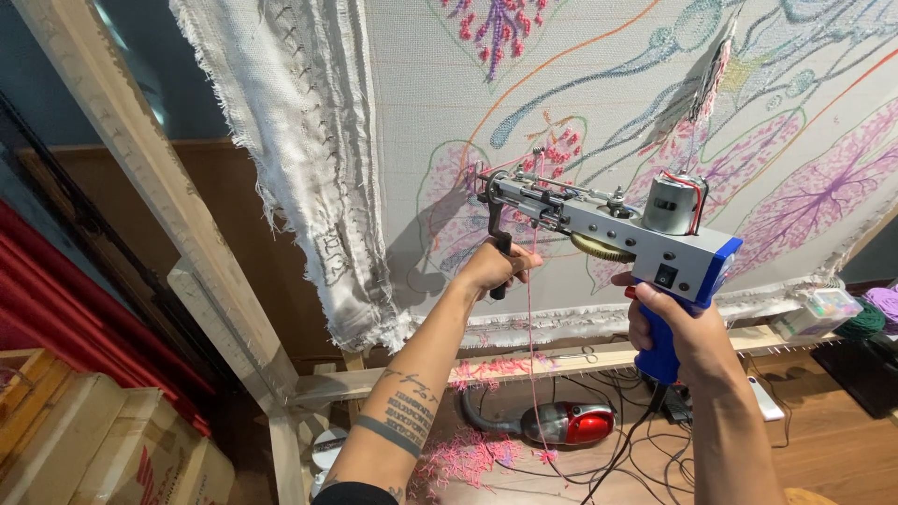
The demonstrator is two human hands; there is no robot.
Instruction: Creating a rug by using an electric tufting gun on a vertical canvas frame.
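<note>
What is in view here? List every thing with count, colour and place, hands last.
tufting gun: one, grey body, blue handle, held against the cloth
stretched cloth: one, white with pink, purple and blue drawn shapes, on the frame
wooden frame: one, pale, around the cloth
pink yarn: one strand, hanging from the gun
hand vacuum: one, red and grey, on the floor
cables: several, black, on the floor
cardboard boxes: a few, brown, lower left
left hand: on the gun's black front grip
right hand: around the blue handle
</note>
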